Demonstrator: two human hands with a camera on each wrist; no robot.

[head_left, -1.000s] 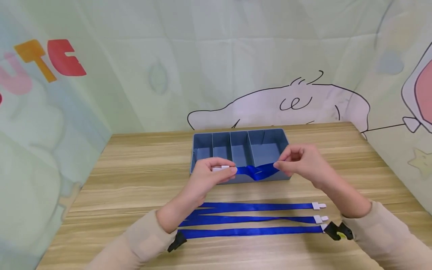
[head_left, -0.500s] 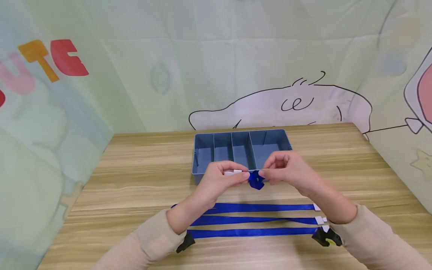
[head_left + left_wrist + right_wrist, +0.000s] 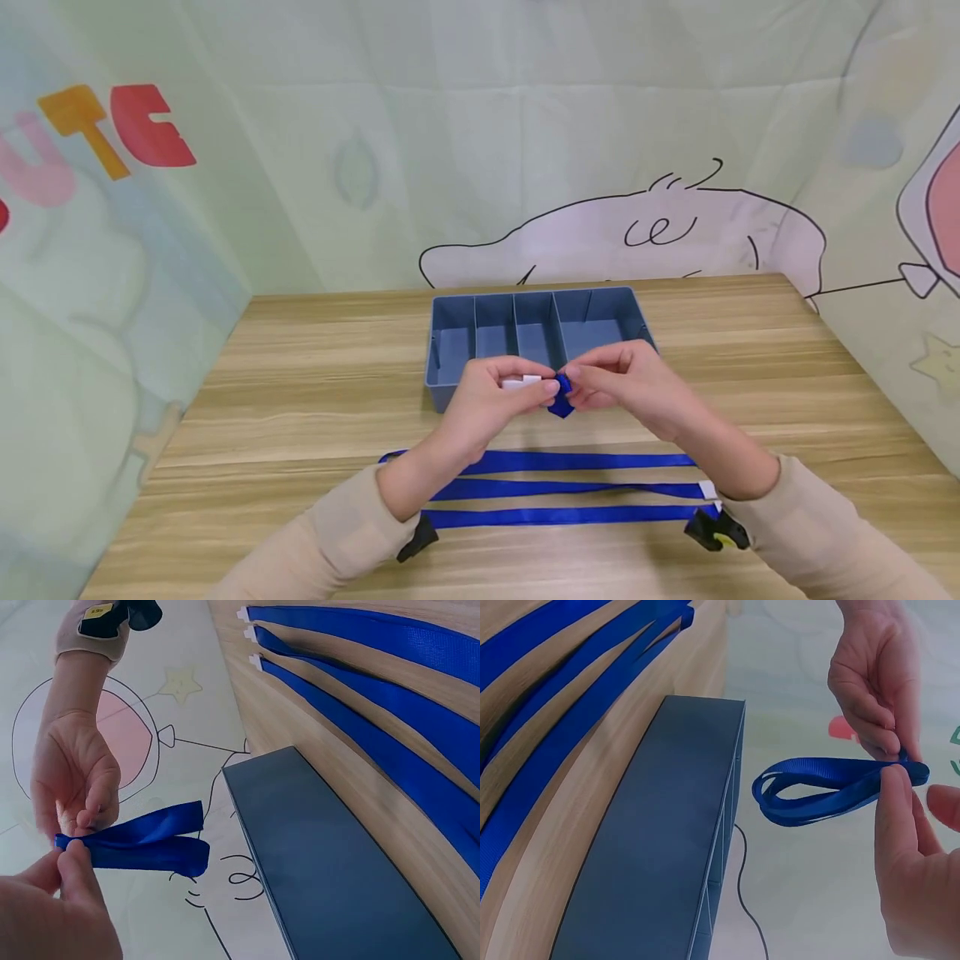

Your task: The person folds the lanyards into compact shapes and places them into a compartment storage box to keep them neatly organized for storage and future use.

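The left hand (image 3: 486, 405) and right hand (image 3: 642, 385) pinched a folded blue strap (image 3: 146, 853) between them; a slackened grip could have let it unfold below the fingers.

Fingers (image 3: 534, 393) partly hide the held strap (image 3: 562, 402); wrist views crop the tray (image 3: 322, 862).

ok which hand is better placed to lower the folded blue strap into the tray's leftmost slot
Likely the left hand: it holds the white clip, pinches the folded blue strap and is closer to the leftmost slot. The right hand is nearer the widest slot.
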